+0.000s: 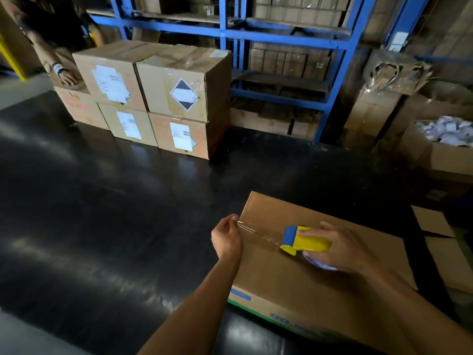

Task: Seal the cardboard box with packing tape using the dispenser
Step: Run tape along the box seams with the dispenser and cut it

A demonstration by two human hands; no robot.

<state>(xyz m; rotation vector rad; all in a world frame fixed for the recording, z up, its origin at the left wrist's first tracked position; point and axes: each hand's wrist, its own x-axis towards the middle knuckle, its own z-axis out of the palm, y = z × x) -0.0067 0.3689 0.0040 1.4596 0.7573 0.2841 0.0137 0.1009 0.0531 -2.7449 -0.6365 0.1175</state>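
Observation:
A closed cardboard box lies on the black table at the lower right. My right hand grips a yellow and blue tape dispenser resting on the box top. A strip of clear tape stretches from the dispenser to the box's left edge. My left hand pinches the free end of that tape at the edge, fingers closed on it.
Several stacked, labelled cardboard boxes stand at the back of the table, with another person's hand on one. Blue shelving with cartons rises behind. An open box of white items sits at the right.

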